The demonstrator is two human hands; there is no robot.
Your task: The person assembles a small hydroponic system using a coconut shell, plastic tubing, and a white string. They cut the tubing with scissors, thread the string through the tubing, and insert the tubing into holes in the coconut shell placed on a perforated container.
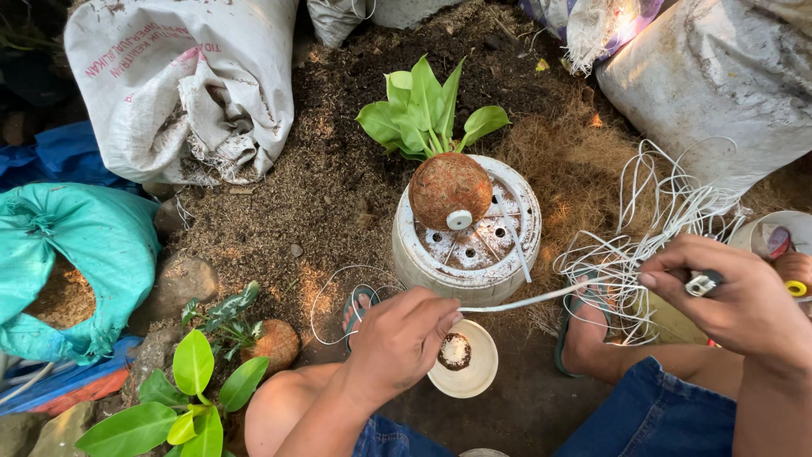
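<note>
My left hand (404,337) fingers pinch one white cord (524,300); right hand (734,292) grips scissors (702,283). One moss ball (450,189) on upturned pot (467,245), one small bowl (475,371), bare ground left.

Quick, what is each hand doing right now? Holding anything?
Left hand: closed, pinching one end of a white cord.
Right hand: closed around a small dark-and-silver tool, at the cord's other end.
</note>
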